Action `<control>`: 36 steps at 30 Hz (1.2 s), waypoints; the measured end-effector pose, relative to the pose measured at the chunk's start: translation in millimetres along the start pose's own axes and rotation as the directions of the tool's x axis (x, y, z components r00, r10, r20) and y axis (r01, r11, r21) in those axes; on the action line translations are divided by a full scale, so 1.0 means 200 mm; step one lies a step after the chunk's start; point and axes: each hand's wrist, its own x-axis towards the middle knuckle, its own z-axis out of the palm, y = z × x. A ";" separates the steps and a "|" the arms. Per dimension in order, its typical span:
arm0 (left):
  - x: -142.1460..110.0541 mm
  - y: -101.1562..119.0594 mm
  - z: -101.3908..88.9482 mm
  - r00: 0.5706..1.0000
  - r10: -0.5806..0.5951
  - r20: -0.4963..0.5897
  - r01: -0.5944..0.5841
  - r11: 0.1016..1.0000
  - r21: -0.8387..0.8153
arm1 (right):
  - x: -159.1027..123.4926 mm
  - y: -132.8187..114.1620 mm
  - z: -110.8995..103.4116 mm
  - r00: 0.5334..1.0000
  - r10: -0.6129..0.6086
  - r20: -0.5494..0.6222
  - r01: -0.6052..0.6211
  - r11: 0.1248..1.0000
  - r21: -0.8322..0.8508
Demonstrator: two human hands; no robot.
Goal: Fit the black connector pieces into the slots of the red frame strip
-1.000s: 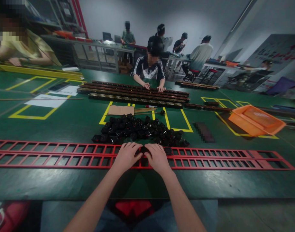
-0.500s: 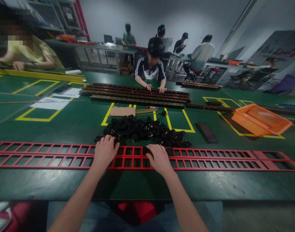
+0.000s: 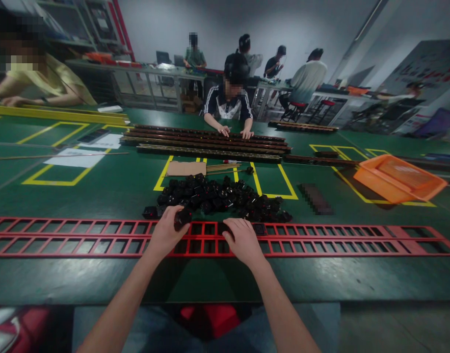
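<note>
Green counter (image 3: 309, 279) with yellow tape (image 3: 50, 184) marked on it, other people (image 3: 307, 76) busy further back. Person's left hand (image 3: 166, 230) has its grip closed around a black block (image 3: 183, 217), right by the far edge of the long red frame (image 3: 210, 238). Right hand (image 3: 244, 235) is half curled over the frame; can't tell if that grip has anything, fingers hide it. Block looks like hard plastic, so probably light, stiff, kinda slippery, not too fragile. Pinching opposite sides seems best. As for containers, one black piece (image 3: 259, 228) sits in the frame's upper row beside the right hand, a heap of similar blocks (image 3: 210, 196) lies loose behind, and the orange bin's (image 3: 375, 184) contents are hard to make out.
</note>
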 end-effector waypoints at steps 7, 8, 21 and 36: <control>0.07 0.16 0.09 1.000 0.003 0.022 0.002 0.976 -0.220 | 0.00 -0.01 -0.01 1.000 -0.015 -0.007 0.015 1.000 -0.014; 0.07 0.17 0.11 0.999 0.013 0.029 -0.006 0.969 -0.245 | 0.00 -0.01 -0.01 1.000 -0.015 -0.006 0.015 1.000 -0.019; 0.03 0.22 0.16 0.939 0.161 0.304 -0.093 0.970 -0.227 | 0.01 -0.01 0.00 0.999 -0.013 0.032 0.017 0.995 -0.102; 0.04 0.23 0.16 0.914 0.225 0.337 -0.193 0.973 -0.128 | 0.01 -0.03 0.00 1.000 -0.009 0.028 0.011 0.994 -0.105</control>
